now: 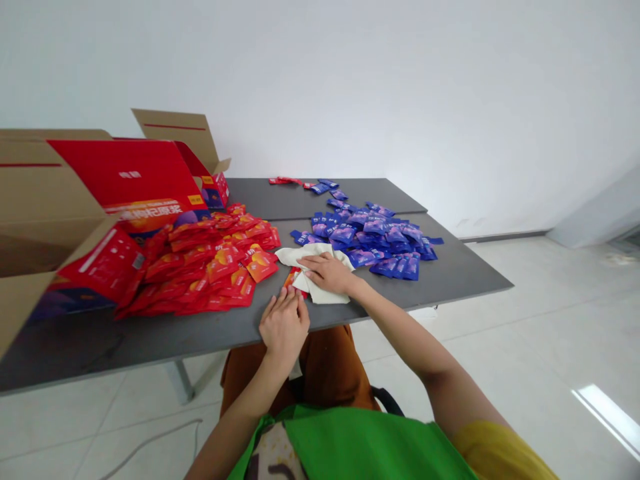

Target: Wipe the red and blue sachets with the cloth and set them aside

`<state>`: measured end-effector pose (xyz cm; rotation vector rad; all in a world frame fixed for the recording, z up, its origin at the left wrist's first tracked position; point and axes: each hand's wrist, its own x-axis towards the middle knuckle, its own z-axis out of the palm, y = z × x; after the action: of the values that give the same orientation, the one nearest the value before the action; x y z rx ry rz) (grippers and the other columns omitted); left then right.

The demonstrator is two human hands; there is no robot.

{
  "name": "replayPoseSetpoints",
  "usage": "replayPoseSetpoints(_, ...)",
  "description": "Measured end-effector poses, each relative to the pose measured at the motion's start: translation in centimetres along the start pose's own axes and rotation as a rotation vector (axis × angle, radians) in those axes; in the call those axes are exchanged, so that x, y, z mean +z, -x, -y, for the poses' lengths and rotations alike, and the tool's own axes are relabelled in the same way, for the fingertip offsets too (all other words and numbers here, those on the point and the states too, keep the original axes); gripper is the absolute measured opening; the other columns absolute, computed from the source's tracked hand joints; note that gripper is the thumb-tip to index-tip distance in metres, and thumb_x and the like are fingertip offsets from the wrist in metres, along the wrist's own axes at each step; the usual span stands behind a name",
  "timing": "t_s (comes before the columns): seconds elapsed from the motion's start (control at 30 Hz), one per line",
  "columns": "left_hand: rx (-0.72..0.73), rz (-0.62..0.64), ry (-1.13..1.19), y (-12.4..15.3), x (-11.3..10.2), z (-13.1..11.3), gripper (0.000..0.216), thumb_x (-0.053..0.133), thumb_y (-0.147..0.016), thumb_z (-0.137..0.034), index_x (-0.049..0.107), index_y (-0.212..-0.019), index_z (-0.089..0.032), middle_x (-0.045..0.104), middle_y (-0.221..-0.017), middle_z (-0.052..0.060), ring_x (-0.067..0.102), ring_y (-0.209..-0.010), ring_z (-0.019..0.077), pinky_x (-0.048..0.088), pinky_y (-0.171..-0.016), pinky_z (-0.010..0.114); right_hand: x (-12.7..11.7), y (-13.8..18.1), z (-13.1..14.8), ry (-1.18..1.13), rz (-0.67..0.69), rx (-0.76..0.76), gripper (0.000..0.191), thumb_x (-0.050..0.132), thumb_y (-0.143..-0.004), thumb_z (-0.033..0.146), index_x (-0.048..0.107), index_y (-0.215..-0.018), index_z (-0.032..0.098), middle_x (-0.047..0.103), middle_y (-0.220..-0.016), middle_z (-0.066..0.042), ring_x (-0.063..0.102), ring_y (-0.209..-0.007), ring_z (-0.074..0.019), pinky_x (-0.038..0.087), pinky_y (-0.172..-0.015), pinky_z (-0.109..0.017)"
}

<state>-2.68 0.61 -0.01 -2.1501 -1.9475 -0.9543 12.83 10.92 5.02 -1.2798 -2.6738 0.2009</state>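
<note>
My right hand (327, 272) lies flat, fingers stretched out, on a cream cloth bag (306, 257) spread on the grey table (450, 273). My left hand (284, 323) rests at the table's near edge, fingers together and extended, touching the bag's lower corner. A red packet (292, 277) peeks from under the cloth between my hands. A heap of red packets (205, 267) lies to the left, a heap of blue packets (373, 240) to the right.
An open cardboard box (45, 207) with red printed cartons (130, 177) stands at the left end. A few stray red and blue packets (310, 185) lie at the far edge. White tiled floor lies to the right.
</note>
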Motion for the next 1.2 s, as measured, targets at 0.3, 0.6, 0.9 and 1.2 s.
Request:
replayPoseSetpoints(0.3, 0.016, 0.023, -0.058, 0.0, -0.1, 0.1, 0.038, 0.038, -0.095, -0.023, 0.074, -0.099, -0.013, 0.067, -0.12, 0.014, 0.059, -0.119, 0.0237, 0.042, -0.106, 0.038, 0.4, 0.3, 0.9, -0.096, 0.015, -0.318, 0.041, 0.059, -0.091, 0.019, 0.06, -0.131, 0.027, 0.054, -0.121, -0.007, 0.05, -0.111, -0.0178, 0.035, -0.099, -0.03)
replayPoseSetpoints(0.6, 0.018, 0.014, -0.052, 0.0, -0.4, 0.0, 0.038, 0.039, -0.094, -0.023, 0.071, -0.113, -0.016, 0.066, -0.122, 0.011, 0.061, -0.117, 0.0238, 0.044, -0.103, 0.037, 0.6, -3.4, 0.1, 0.049, -0.047, 0.17, 0.042, 0.052, -0.097, 0.043, 0.058, -0.132, 0.02, 0.056, -0.128, -0.009, 0.054, -0.11, -0.0234, 0.039, -0.091, -0.029)
replayPoseSetpoints(0.9, 0.031, 0.047, -0.054, 0.0, -0.5, 0.1, 0.037, 0.038, -0.094, -0.023, 0.074, -0.1, -0.017, 0.068, -0.12, 0.012, 0.06, -0.118, 0.0239, 0.042, -0.105, 0.038, -0.7, 0.9, 2.0, 0.03, 0.105, -0.115, 0.037, 0.063, -0.089, 0.029, 0.063, -0.127, 0.028, 0.065, -0.112, -0.006, 0.06, -0.099, -0.0216, 0.041, -0.081, -0.026)
replayPoseSetpoints(1.2, 0.019, 0.054, -0.066, -0.3, -0.4, -0.2, 0.039, 0.036, -0.095, -0.024, 0.072, -0.109, -0.016, 0.067, -0.121, 0.012, 0.06, -0.117, 0.0245, 0.043, -0.103, 0.038, 0.8, -1.3, 0.4, -0.065, -0.126, 0.391, 0.053, 0.053, -0.09, 0.063, 0.066, -0.125, 0.024, 0.069, -0.108, -0.01, 0.065, -0.095, -0.0252, 0.044, -0.076, -0.027)
